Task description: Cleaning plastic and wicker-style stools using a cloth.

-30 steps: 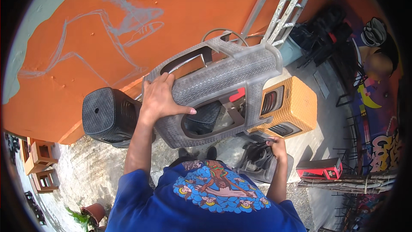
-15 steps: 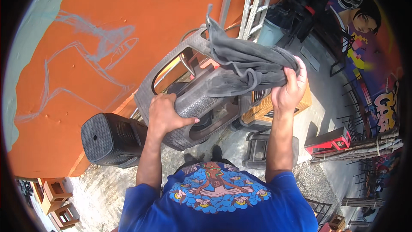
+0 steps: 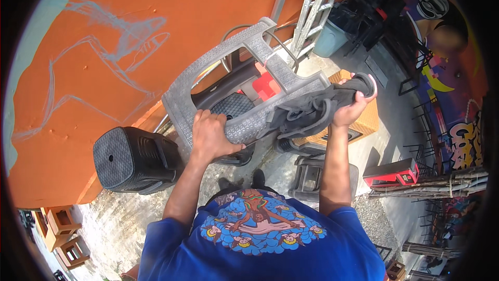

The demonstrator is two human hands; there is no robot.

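Observation:
My left hand [image 3: 212, 134] grips the lower left edge of a grey textured plastic stool [image 3: 195, 76] tilted on its side, with rectangular openings. Red and black shapes show through its openings. My right hand [image 3: 347, 104] is closed on a bunched dark grey cloth [image 3: 306, 112], which lies against the stool’s lower right side. Behind that hand is a yellow woven-look stool [image 3: 364, 122]. A black textured stool [image 3: 130, 159] stands to the left, and a dark grey stool [image 3: 306, 179] sits low beside my right forearm.
An orange wall [image 3: 125, 89] with chalk drawing runs along the front, with a ladder [image 3: 317, 5] against it. At right are a pale bin [image 3: 326, 37], black items, a red box [image 3: 392, 173] on bundled branches [image 3: 436, 181], and metal racks. Wooden stools [image 3: 70, 255] stand at left.
My right hand rose from low on the right with the cloth, which was spread over the stool’s top and is now bunched lower against its side. The stool has shifted and tipped slightly.

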